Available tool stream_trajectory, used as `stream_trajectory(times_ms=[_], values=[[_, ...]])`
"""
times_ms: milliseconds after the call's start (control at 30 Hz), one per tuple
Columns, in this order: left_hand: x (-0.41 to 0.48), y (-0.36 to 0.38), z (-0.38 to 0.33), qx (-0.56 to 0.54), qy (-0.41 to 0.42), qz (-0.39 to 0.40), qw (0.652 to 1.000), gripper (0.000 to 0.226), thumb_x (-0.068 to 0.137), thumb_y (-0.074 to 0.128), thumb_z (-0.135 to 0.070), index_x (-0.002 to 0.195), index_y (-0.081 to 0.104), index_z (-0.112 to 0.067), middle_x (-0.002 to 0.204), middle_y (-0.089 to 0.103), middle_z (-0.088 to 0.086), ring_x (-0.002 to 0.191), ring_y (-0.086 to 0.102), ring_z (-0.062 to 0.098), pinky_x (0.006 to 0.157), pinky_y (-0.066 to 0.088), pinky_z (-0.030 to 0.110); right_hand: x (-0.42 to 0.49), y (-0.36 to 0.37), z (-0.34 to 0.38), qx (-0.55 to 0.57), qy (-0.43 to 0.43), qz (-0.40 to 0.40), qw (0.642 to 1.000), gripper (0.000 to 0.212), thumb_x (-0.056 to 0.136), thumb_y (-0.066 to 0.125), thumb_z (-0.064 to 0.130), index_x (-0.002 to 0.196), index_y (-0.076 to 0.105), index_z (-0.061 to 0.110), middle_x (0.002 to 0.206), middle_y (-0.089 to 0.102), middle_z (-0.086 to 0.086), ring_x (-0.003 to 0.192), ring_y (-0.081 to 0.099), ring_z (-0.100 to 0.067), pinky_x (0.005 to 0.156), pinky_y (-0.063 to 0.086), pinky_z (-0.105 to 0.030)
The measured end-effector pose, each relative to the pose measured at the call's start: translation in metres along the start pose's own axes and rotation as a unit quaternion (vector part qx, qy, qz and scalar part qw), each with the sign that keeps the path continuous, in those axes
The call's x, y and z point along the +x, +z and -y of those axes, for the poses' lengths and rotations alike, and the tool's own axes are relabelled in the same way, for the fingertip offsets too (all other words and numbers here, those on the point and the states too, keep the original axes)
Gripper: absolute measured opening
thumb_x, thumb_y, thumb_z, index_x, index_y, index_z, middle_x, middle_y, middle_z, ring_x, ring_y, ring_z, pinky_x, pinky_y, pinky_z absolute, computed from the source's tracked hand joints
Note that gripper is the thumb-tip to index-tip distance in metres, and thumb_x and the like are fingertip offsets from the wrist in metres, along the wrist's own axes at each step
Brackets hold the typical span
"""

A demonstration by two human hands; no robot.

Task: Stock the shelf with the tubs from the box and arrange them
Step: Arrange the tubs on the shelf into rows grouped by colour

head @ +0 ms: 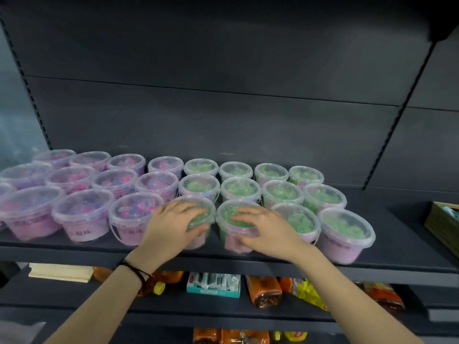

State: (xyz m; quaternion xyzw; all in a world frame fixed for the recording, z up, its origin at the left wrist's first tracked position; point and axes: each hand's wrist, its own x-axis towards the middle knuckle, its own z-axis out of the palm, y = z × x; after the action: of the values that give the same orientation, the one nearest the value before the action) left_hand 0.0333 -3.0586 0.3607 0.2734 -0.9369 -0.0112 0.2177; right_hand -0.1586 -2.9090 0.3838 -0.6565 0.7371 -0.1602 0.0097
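Several clear-lidded tubs stand in three rows on the dark shelf point(402, 247): pink and purple beads on the left point(84, 214), green beads on the right point(345, 232). My left hand point(173, 224) grips the lid and side of a front-row green tub point(201, 219), thumb curled round its front. My right hand point(265, 232) grips the neighbouring front-row green tub point(233, 214), fingers over the lid and thumb on its pink label. Both tubs stand upright on the shelf. The box is not in view.
A wicker basket point(444, 224) sits at the shelf's right end. The shelf below holds orange bottles point(263, 291), a teal and white packet box point(213, 285), yellow snack bags point(308, 294) and a pale flat pack point(59, 271). The dark back panel rises behind the tubs.
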Motion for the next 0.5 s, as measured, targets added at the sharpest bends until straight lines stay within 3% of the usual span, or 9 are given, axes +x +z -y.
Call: stream_trajectory(times_ms=[233,367,500], values=[[-0.001,0.007,-0.003,-0.023,-0.028,-0.014,0.999,0.077,0.074,0.020,-0.069,0.126,0.060,-0.029,0.134,0.056,-0.007,0.129,0.044,0.016,0.106,0.025,0.036,0.000,0.016,0.008,-0.052,0.037,-0.079,0.995,0.048,0.091,0.053,0.049,0.137,0.050,0.036,0.145,0.045,0.008,0.135,0.034,-0.015,0.107,0.024,-0.036],[-0.003,0.008,-0.002,-0.010,-0.023,-0.009,1.000,0.076,0.076,0.017,-0.070,0.130,0.055,-0.032,0.138,0.051,-0.010,0.132,0.039,0.013,0.109,0.023,0.035,-0.010,0.029,0.008,-0.013,0.021,-0.117,0.993,0.048,0.090,0.054,0.045,0.135,0.053,0.027,0.144,0.047,0.003,0.139,0.033,-0.018,0.113,0.025,-0.040],[-0.015,0.007,-0.001,0.018,-0.032,-0.056,0.998,0.067,0.080,0.027,-0.068,0.130,0.054,-0.031,0.137,0.051,-0.004,0.132,0.039,0.019,0.109,0.025,0.043,-0.047,0.046,-0.005,-0.016,0.063,-0.248,0.967,0.049,0.082,0.060,0.041,0.127,0.057,0.024,0.143,0.047,-0.004,0.140,0.029,-0.026,0.114,0.026,-0.044]])
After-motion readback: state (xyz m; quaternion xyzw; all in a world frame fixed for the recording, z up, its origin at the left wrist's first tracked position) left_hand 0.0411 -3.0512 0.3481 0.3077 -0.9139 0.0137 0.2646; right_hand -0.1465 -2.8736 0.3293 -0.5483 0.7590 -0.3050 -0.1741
